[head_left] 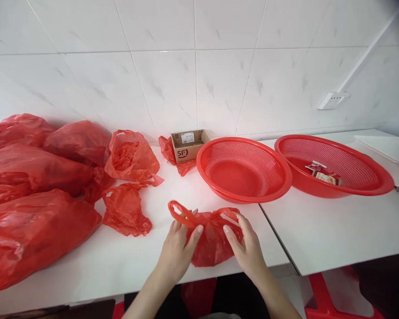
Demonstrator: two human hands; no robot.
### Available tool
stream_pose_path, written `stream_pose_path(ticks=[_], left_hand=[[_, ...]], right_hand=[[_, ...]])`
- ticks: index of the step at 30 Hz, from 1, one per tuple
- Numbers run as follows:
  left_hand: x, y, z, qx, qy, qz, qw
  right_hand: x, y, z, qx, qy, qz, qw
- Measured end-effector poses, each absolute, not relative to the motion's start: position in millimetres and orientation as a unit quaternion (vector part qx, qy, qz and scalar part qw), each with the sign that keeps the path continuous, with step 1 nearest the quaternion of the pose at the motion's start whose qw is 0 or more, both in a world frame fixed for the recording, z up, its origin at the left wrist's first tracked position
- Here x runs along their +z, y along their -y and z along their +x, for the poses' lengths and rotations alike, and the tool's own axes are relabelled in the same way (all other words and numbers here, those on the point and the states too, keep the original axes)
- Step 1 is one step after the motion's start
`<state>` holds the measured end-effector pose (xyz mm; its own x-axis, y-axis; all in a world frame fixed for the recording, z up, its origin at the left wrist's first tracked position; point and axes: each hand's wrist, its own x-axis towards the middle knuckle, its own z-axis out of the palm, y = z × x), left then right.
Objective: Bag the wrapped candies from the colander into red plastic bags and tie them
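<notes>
I pinch the red bag (210,239) with my left hand (178,248) and right hand (245,246). Its handles point left; its long axis runs along the table (126,261) edge.

The scene was viewed from a single head-worn camera, aimed forward and down over a flat white table (319,230) at close range. A white tiled wall (193,79) was faced at twelve o'clock. No second view was provided.

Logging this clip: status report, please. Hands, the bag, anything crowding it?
Left hand and right hand both pinching the small red bag at the table edge. Near basket just behind it. Loose bag to its left, apart.
</notes>
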<state>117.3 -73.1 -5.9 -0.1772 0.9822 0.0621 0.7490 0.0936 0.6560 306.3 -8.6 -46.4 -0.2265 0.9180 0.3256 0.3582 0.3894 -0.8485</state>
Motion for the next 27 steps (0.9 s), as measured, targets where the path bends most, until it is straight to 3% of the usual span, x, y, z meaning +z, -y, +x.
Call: stream_pose_path(ticks=[3, 9, 27], left_hand=[[-21, 82, 133, 0.307, -0.707, 0.605, 0.202], [-59, 75, 140, 0.347, -0.717, 0.6, 0.073], [-86, 50, 123, 0.284, -0.717, 0.636, 0.035]], right_hand=[[-49, 15, 300, 0.284, 0.754, -0.423, 0.414], [-69, 13, 289, 0.207, 0.806, -0.414, 0.37], [-79, -11, 276, 0.206, 0.794, -0.444, 0.361]])
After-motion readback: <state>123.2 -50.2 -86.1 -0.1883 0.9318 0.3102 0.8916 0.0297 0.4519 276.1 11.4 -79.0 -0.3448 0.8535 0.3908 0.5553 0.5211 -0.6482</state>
